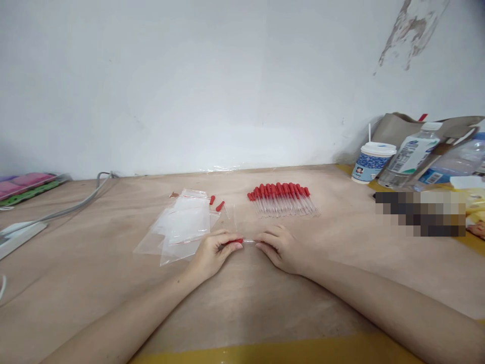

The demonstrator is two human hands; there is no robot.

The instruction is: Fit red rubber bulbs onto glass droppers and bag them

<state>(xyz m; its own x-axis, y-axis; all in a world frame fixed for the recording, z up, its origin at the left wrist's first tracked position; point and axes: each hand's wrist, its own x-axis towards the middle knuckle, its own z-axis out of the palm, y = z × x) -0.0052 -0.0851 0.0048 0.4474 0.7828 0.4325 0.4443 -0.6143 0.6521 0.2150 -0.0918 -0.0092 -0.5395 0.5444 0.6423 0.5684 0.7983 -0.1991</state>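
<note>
Between my two hands a glass dropper [249,241] lies level, just above or on the table. My left hand [214,253] is closed on its red rubber bulb, part of which shows at the fingertips. The fingers of my right hand [280,248] pinch the clear tube, whose far end they hide. Beyond my right hand lies a row of several red-bulbed droppers [284,198], bulbs toward the wall. Near my left hand are a pile of clear zip bags [187,217], a loose red bulb [212,200] and another red bulb [220,206].
At the right stand a lidded paper cup [369,164] with a straw, a plastic bottle [411,156] and a second bottle [454,162] by a grey-brown bag [394,126]. A grey cable [87,199] and white power strip [22,237] lie at left. A white wall [189,91] closes the back.
</note>
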